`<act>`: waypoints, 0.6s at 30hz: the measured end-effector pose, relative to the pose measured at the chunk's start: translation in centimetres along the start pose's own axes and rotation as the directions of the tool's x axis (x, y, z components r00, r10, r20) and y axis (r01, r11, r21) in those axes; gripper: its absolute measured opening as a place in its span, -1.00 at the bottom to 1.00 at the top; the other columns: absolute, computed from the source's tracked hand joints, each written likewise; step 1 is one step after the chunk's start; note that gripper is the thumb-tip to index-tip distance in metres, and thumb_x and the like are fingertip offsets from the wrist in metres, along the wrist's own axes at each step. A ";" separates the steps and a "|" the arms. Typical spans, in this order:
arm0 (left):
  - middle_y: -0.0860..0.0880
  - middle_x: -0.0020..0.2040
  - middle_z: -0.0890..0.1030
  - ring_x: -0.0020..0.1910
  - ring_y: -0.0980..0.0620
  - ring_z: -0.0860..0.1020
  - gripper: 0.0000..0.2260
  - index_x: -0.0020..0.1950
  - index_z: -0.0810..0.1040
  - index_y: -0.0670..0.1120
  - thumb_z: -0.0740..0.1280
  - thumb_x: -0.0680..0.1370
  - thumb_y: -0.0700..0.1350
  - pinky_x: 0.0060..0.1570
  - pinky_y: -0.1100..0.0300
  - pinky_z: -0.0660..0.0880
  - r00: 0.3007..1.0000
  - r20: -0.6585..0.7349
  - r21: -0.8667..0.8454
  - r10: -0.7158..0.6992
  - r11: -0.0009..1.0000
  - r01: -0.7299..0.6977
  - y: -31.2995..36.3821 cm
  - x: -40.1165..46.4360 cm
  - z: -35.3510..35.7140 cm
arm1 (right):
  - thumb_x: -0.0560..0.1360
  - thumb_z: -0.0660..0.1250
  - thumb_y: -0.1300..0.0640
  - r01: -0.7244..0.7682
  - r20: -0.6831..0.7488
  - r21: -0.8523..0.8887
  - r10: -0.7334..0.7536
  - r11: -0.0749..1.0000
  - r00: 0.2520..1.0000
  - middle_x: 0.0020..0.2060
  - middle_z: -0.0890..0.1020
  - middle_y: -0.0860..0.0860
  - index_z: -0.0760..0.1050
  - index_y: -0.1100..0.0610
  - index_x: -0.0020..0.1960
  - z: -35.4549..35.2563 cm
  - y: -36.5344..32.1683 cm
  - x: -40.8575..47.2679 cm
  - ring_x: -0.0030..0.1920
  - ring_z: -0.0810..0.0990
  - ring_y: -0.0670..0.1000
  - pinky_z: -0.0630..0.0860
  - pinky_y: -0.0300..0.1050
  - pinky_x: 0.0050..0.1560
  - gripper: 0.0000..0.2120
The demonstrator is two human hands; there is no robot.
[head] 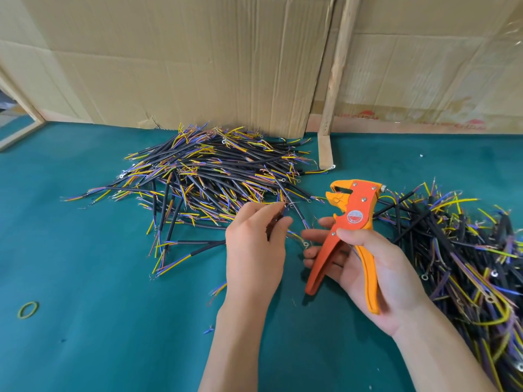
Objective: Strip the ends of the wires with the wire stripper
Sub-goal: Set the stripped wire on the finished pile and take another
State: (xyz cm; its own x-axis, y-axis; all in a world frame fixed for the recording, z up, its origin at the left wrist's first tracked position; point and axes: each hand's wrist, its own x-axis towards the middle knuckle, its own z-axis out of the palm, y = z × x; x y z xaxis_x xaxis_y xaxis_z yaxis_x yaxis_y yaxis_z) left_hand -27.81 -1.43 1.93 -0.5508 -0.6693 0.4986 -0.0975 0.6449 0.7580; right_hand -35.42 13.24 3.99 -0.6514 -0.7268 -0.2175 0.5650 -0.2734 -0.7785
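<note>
1. cardboard wall [198,66]: i see it filling the upper half of the frame, creased, with a wooden slat [338,69] leaning across it right of centre.
2. green table mat [85,264]: covers the whole lower half.
3. centre wire pile [209,176]: black-sheathed wires with yellow, blue and brown cores, heaped at mid frame against the cardboard.
4. right wire pile [467,250]: same kind of wires, running down the right edge.
5. right hand [376,267]: lower right of centre, palm up, fingers curled round the wire stripper's handles.
6. left hand [254,250]: centre, back toward me, fingertips pinching one dark wire [273,224] at the near edge of the centre pile.
7. wire stripper [351,230]: orange and yellow, handles spread, head pointing toward the upper left, just right of the left hand.
8. rubber band [27,309]: yellow-green loop, lower left, well apart from all else.
</note>
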 end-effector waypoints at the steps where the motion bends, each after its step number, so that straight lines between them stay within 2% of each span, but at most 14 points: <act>1: 0.07 -0.12 0.62 -0.19 0.04 0.62 -0.85 0.06 0.72 -0.03 0.45 0.51 -0.15 -0.12 0.05 0.58 1.000 -0.011 -0.004 -0.007 1.000 0.007 0.0 -0.1 0.0 | 0.36 0.38 0.16 -0.001 -0.001 0.000 0.001 1.000 1.000 0.08 0.64 0.41 0.49 0.33 0.28 0.0 0.0 0.0 -0.14 0.67 0.26 0.68 0.11 -0.06 -0.48; 5: 0.13 -0.19 0.65 -0.34 0.14 0.64 -0.86 0.03 0.63 0.14 0.44 0.52 -0.09 -0.26 0.06 0.62 0.994 0.013 -0.074 -0.107 0.991 0.107 0.2 0.0 -0.3 | 0.36 0.38 0.16 0.001 0.002 0.002 -0.001 1.000 1.000 0.08 0.64 0.42 0.48 0.34 0.29 0.0 0.0 0.0 -0.13 0.66 0.27 0.68 0.12 -0.06 -0.47; 7: 0.24 -0.18 0.66 -0.36 0.19 0.64 -0.90 -0.03 0.67 0.10 0.46 0.51 -0.10 -0.23 0.11 0.59 0.992 0.021 -0.083 -0.127 0.988 0.128 0.3 0.0 -0.3 | 0.36 0.37 0.16 0.002 0.000 0.000 -0.002 1.000 1.000 0.09 0.64 0.42 0.47 0.34 0.29 0.0 0.0 0.0 -0.13 0.66 0.27 0.68 0.11 -0.06 -0.47; 10: 0.28 -0.16 0.67 -0.29 0.22 0.64 -0.91 -0.01 0.68 0.05 0.43 0.51 -0.10 -0.11 0.13 0.60 0.990 0.047 -0.093 -0.136 0.986 0.140 0.5 0.0 -0.4 | 0.36 0.37 0.16 -0.001 -0.002 -0.005 0.001 1.000 1.000 0.08 0.64 0.42 0.47 0.34 0.29 0.0 0.0 0.0 -0.13 0.67 0.27 0.67 0.11 -0.07 -0.47; 12: 0.21 -0.17 0.69 -0.19 0.21 0.65 -0.82 0.07 0.67 0.04 0.36 0.52 -0.13 -0.02 0.14 0.59 0.989 0.072 -0.074 -0.126 0.989 0.131 0.6 -0.1 -0.4 | 0.36 0.37 0.16 0.000 -0.003 -0.008 0.000 1.000 1.000 0.08 0.64 0.42 0.48 0.34 0.29 0.0 0.0 0.0 -0.13 0.67 0.27 0.68 0.11 -0.07 -0.48; 14: 0.23 -0.13 0.67 -0.10 0.21 0.65 -0.70 0.19 0.63 0.04 0.29 0.52 -0.21 0.04 0.17 0.57 0.986 0.116 -0.069 -0.123 0.989 0.131 0.7 -0.2 -0.4 | 0.37 0.37 0.16 0.001 -0.005 -0.010 -0.001 1.000 1.000 0.08 0.64 0.42 0.47 0.34 0.29 0.0 0.0 0.1 -0.13 0.67 0.27 0.67 0.10 -0.07 -0.48; 18: 0.40 -0.14 0.56 -0.12 0.24 0.63 -0.67 0.23 0.58 0.01 0.30 0.56 -0.32 0.01 0.16 0.54 0.986 0.140 -0.049 -0.092 0.994 0.100 0.5 -0.1 -0.3 | 0.37 0.37 0.17 0.004 -0.002 -0.007 -0.004 1.000 1.000 0.07 0.64 0.42 0.47 0.34 0.29 0.0 0.0 0.1 -0.13 0.67 0.27 0.67 0.11 -0.08 -0.48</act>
State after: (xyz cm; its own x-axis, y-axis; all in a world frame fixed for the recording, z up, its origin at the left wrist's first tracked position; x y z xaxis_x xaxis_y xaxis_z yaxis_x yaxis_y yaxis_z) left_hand -27.57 -1.21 2.38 -0.6503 -0.6674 0.3629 -0.1110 0.5560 0.8237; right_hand -35.48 13.17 3.97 -0.6546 -0.7245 -0.2158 0.5589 -0.2715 -0.7835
